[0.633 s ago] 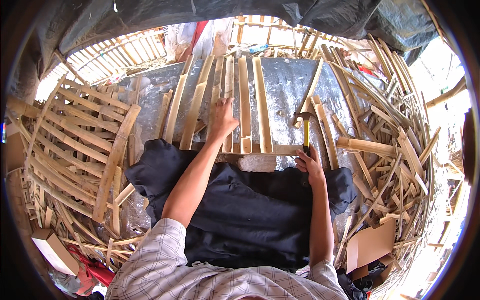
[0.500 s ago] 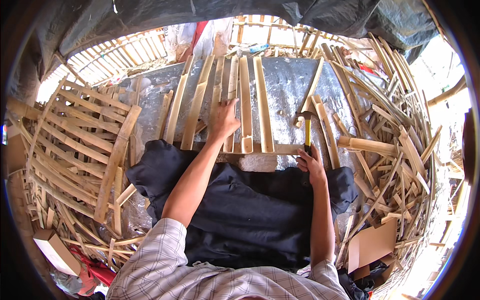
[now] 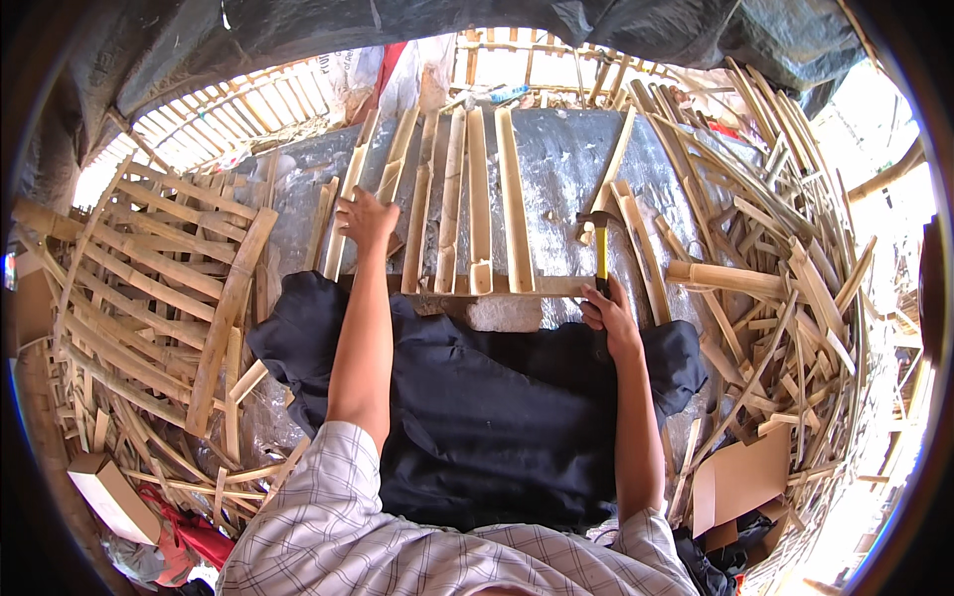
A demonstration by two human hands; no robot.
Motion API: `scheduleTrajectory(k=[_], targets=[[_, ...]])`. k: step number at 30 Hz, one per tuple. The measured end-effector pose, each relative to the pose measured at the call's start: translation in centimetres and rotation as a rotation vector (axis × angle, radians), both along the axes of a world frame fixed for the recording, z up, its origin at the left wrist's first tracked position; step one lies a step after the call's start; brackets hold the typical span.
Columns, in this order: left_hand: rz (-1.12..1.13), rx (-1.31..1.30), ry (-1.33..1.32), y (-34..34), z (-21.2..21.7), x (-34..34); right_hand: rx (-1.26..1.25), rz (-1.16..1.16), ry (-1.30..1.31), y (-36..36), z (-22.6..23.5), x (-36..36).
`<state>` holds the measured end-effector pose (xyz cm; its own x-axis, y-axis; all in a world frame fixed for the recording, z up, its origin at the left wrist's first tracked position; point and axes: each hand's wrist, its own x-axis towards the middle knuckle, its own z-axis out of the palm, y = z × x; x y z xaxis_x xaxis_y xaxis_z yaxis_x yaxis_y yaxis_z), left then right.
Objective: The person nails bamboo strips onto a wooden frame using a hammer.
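So the bamboo strips (image 3: 479, 199) are lying side by side in the middle of the surface (image 3: 556, 189), pointing away from the person, with several near ends at a wooden bar (image 3: 556, 286) that sits just behind a pale block (image 3: 502, 315). Step in hand, if I had to call it, is sorting or lining up strips rather than hammering. Left hand (image 3: 370, 217) is over the strips at the left end of the row, fingers bent and spread a bit, but I can't tell if they're pinching a strip or just resting there. Right hand (image 3: 613, 313) has its fingers wrapped round the low end of the hammer (image 3: 601, 253), head up and off to the side. Picking one strip out would call for a grip on its long edges and a lift that doesn't drag the neighbours, since the gaps in that row are pretty narrow. Best room looks like the stretch of grey sheet between the last strip in the row and the hammer. Sideways it's tighter: slatted bamboo panel (image 3: 238, 298) on the left, messy stick pile (image 3: 725, 288) on the right, and dark cloth (image 3: 487, 427) bunched up along the near side
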<state>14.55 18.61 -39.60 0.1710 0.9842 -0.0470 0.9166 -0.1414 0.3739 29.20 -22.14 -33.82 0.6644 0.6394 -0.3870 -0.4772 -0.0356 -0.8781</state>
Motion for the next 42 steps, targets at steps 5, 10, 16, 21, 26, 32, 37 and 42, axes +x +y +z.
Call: scheduleTrajectory(k=[5, 10, 16, 21, 26, 32, 37, 42], targets=[[-0.101, -0.091, 0.099, 0.7, -0.5, -1.6, 0.006, 0.008, 0.008, 0.2, 0.1, 0.1], [-0.284, -0.173, 0.267, 0.9, 0.1, -2.3, 0.046, 0.014, 0.019, 0.0, -0.7, 0.4], [-0.183, -0.152, 0.255, 3.0, 0.6, -4.5, 0.071, 0.064, 0.123, 0.8, -1.6, -1.0], [-0.132, -0.150, 0.262, 4.0, 1.3, -6.9, -0.066, 0.155, 0.002, 2.0, -1.8, -2.3], [-0.079, -0.132, 0.263, 4.3, 0.0, -7.4, -0.125, 0.234, -0.193, 2.5, -1.3, -2.9], [-0.030, 0.008, 0.279, 5.1, -2.3, -7.4, -0.206, 0.224, -0.372, 2.9, -2.8, -3.1], [-0.034, -0.037, 0.285, 5.3, -2.2, -7.0, -0.349, 0.218, -0.661, 3.5, -4.9, -2.7], [-0.079, -0.065, 0.140, 2.9, 0.8, -5.5, -0.312, 0.223, -0.360, 3.0, -3.2, -2.8]])
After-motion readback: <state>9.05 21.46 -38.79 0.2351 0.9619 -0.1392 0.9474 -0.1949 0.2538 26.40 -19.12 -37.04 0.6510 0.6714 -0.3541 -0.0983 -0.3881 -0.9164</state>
